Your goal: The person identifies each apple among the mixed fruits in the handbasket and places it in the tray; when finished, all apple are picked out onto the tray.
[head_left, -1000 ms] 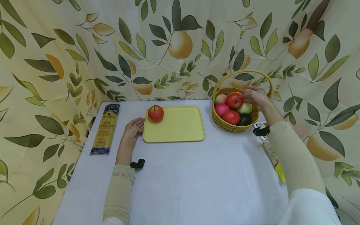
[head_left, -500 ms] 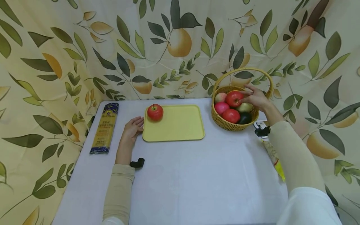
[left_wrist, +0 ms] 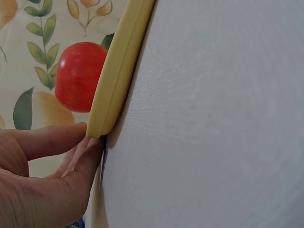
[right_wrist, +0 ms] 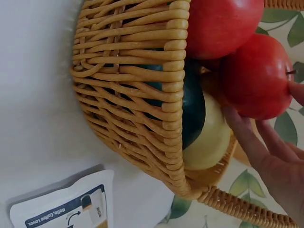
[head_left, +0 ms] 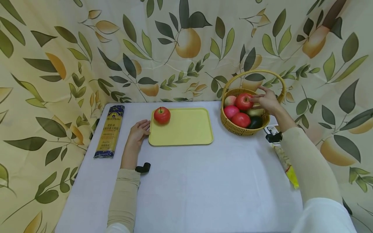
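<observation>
My right hand (head_left: 267, 103) reaches into the wicker basket (right_wrist: 128, 90) and grips a red apple (right_wrist: 256, 76), its fingertips spread round the apple's side and stem end. Around that apple lie another red fruit (head_left: 241, 120), a pink fruit (head_left: 231, 111), a pale green fruit (right_wrist: 210, 137) and a dark green one (right_wrist: 194, 102). Lying beside the yellow tray (head_left: 186, 126), my left hand (head_left: 138, 132) touches its left edge with relaxed fingers. A second red apple (left_wrist: 80, 76) sits on the tray's far left corner.
A spaghetti packet (head_left: 109, 132) lies at the table's left. Right of the basket are a white printed pouch (right_wrist: 66, 204) and a yellow-ended packet (head_left: 287, 168), partly hidden by my right forearm. The basket's arched handle (head_left: 254, 72) rises over the fruit. A patterned curtain (head_left: 186, 77) hangs behind.
My right fingers have come down from above the basket's right side and closed round the red apple. The left hand, the tray and the apple on it have stayed put.
</observation>
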Demonstrator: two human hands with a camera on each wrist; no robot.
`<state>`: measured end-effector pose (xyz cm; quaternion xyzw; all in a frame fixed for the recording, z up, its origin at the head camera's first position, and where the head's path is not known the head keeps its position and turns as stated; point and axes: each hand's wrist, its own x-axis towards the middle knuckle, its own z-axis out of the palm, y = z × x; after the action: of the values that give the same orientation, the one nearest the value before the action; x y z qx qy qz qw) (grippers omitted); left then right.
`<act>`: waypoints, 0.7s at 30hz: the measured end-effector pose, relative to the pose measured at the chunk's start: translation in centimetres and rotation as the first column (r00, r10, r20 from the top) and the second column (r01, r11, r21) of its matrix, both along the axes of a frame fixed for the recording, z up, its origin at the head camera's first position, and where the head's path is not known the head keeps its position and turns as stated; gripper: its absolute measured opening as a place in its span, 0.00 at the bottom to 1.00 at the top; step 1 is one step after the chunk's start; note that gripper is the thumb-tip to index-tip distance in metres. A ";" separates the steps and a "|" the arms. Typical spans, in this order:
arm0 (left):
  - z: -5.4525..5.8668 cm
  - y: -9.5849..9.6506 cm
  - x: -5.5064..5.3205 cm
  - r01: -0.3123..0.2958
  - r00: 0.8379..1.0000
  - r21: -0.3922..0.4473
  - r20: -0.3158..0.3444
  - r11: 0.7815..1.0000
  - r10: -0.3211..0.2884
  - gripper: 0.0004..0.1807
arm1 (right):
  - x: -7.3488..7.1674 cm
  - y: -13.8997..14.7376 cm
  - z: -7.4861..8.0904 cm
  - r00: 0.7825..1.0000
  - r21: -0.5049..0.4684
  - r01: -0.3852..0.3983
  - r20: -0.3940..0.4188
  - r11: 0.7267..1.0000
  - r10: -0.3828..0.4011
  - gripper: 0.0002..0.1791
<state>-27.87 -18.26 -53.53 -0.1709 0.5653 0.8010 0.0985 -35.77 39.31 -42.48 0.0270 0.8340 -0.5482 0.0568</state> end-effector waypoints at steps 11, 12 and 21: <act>-0.3 -0.1 0.0 -0.001 1.000 -0.024 0.000 1.000 0.001 0.46 | 0.5 -0.5 -0.3 0.994 -0.130 0.107 0.002 0.986 -0.108 0.55; -0.3 -0.1 0.0 -0.004 1.000 -0.029 -0.001 1.000 0.004 0.46 | 0.5 -0.7 -0.3 0.993 -0.130 0.115 0.000 0.985 -0.116 0.55; -0.1 -0.1 0.1 0.002 1.000 -0.020 -0.020 1.000 -0.003 0.45 | 0.7 -1.1 0.1 0.974 -0.125 0.227 0.041 0.966 -0.224 0.54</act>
<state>-27.77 -18.36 -53.64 -0.1630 0.5743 0.7969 0.0920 -35.03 38.24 -42.37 0.1253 0.7877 -0.6032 0.0070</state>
